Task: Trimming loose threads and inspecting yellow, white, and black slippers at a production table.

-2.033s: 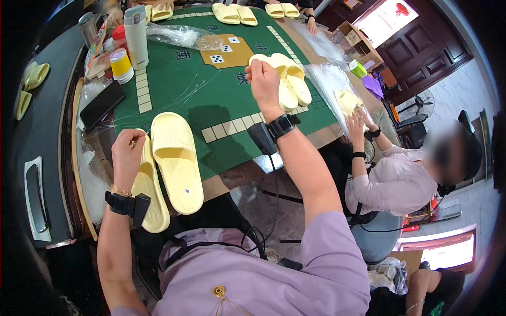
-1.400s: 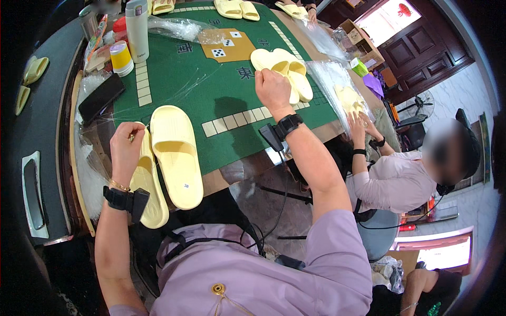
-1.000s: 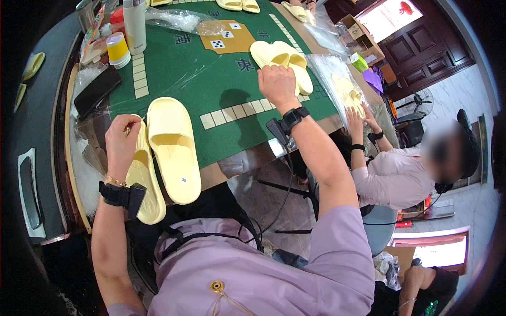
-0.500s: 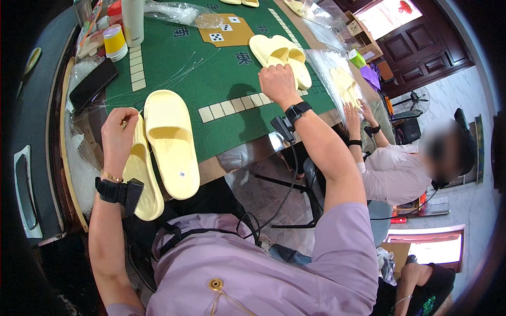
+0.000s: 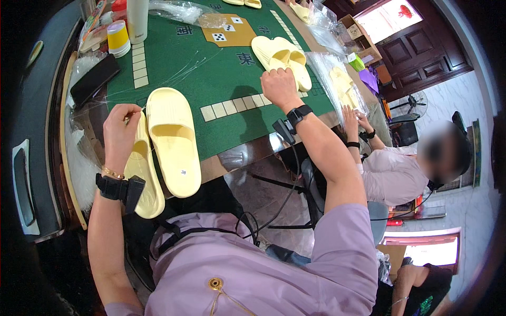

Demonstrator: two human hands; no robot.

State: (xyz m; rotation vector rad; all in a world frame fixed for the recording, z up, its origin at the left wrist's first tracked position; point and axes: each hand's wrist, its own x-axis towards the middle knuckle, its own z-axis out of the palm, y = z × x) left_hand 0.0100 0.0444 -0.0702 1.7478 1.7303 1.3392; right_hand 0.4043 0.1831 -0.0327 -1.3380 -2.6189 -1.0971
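A pair of pale yellow slide slippers lies before me at the table's near left, soles down and heels toward me. My left hand (image 5: pixel 120 131) is closed in a pinch at the strap of the left slipper (image 5: pixel 143 179); what its fingertips hold is too small to make out. Beside it, touching, is the right slipper (image 5: pixel 178 158), with a small size sticker at the heel. My right hand (image 5: pixel 280 88) makes a fist in front of a second yellow pair (image 5: pixel 271 50), covering part of one heel. Anything inside that fist is hidden.
Thin clear plastic strands (image 5: pixel 182 73) spread over the green table mat (image 5: pixel 221 95). A black phone (image 5: pixel 95 80), yellow-white cups (image 5: pixel 118 39) and a pale bottle (image 5: pixel 137 21) stand at left. A co-worker (image 5: pixel 392 174) at right handles bagged slippers (image 5: pixel 343 87).
Both hands keep nearly the same place and grip. The whole view has shifted slightly. The co-worker's hands have moved a little at the plastic bag.
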